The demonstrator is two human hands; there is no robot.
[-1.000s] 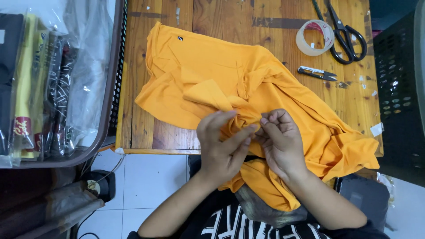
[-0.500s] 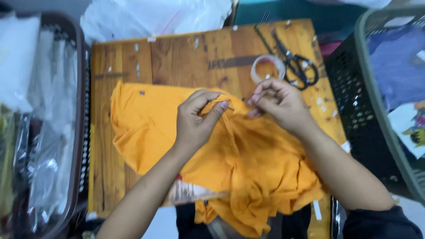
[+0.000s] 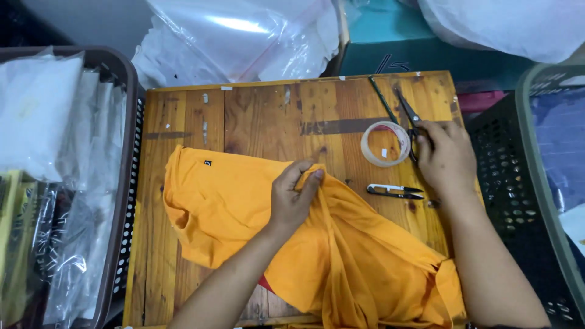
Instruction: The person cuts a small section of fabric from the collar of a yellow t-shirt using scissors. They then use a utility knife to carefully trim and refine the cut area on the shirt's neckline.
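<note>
Head view looks straight down on an orange garment (image 3: pixel 244 213), rumpled across the near half of a wooden counter (image 3: pixel 256 116) and hanging over its front edge. The left hand (image 3: pixel 295 198) pinches a fold of the fabric near its upper edge, fingers closed on the cloth. The right hand (image 3: pixel 446 159) rests on the handles of black scissors (image 3: pixel 409 119), fingers curled over them, just beside a roll of clear tape (image 3: pixel 385 144). Small thread snips (image 3: pixel 395 192) lie between tape and garment. Judging by this, the step in hand is fetching a cutting tool while holding the spot; bringing the blades over calls for keeping that fold pinched and taut.
</note>
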